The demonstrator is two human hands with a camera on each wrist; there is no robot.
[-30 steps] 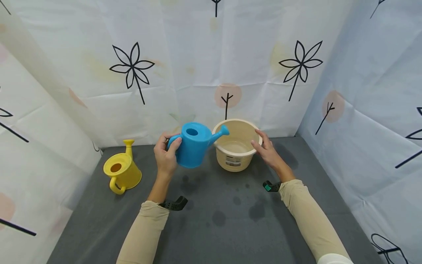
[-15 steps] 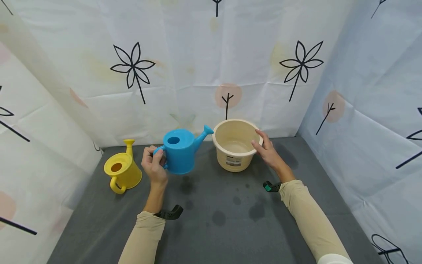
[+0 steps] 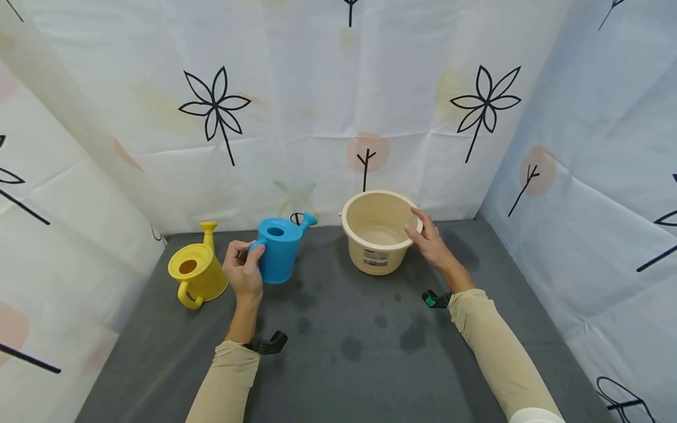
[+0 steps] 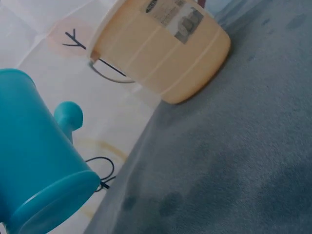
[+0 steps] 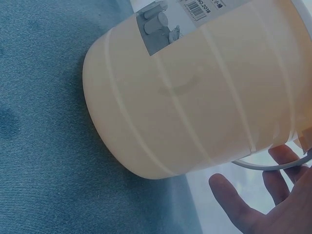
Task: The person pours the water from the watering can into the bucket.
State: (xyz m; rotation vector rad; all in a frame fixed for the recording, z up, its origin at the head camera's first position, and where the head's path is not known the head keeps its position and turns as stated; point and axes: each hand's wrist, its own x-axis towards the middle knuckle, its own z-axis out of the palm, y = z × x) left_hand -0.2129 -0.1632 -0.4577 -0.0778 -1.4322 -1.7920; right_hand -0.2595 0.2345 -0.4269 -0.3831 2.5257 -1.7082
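My left hand (image 3: pixel 244 269) grips the handle of a blue watering can (image 3: pixel 278 252), thumb on top. The can is held roughly upright at the back left of the table; its spout points right and away. Part of its base shows in the left wrist view. My right hand (image 3: pixel 429 239) is at the right side of a cream plastic bucket (image 3: pixel 376 257), fingers loosely spread at the rim. In the right wrist view those fingers (image 5: pixel 229 197) lie near the bucket's thin bail handle (image 5: pixel 268 167). The bucket stands upright on the table.
A yellow watering can (image 3: pixel 203 279) stands left of my left hand, spout pointing to the back. Dark damp-looking spots (image 3: pixel 351 348) mark the grey table cloth (image 3: pixel 381 388). White printed fabric (image 3: pixel 312 76) hangs behind and at both sides.
My left hand has carried the blue watering can left and down, away from above the bucket's rim. The right hand and the bucket have stayed in place.
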